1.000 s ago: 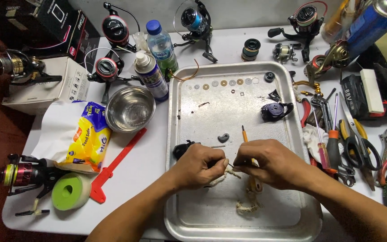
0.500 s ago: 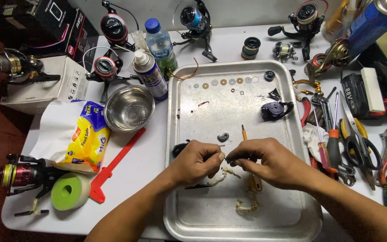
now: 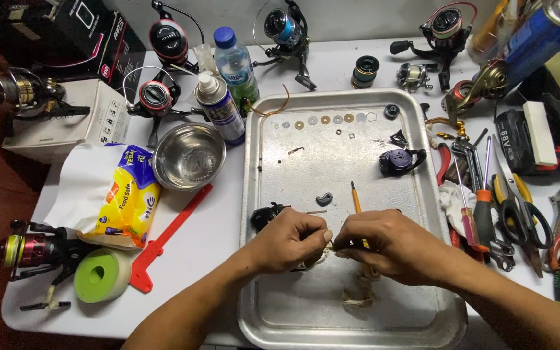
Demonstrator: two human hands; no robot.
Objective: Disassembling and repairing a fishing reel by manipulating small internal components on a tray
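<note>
Two hands meet over the tray

Both our hands, left hand [image 3: 291,241] and right hand [image 3: 384,245], pinch one small part [image 3: 329,237] between closed fingertips, just above the metal tray [image 3: 306,311]. A pencil [image 3: 356,197] lies just beyond the right hand.

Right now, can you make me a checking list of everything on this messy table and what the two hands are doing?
Surface: white table, a metal tray in the middle.
Job's things: a small part pinched between both hands, too hidden to name; dirty rag bits, a black part, a row of washers and a purple part on the tray.
Clutter: fishing reels, steel bowl, spray can, water bottle, yellow packet, pliers and screwdrivers.
Grippers: left hand and right hand meet over the tray, fingertips together.
Cables: nothing seen.
Surroundings: boxes at left.
</note>
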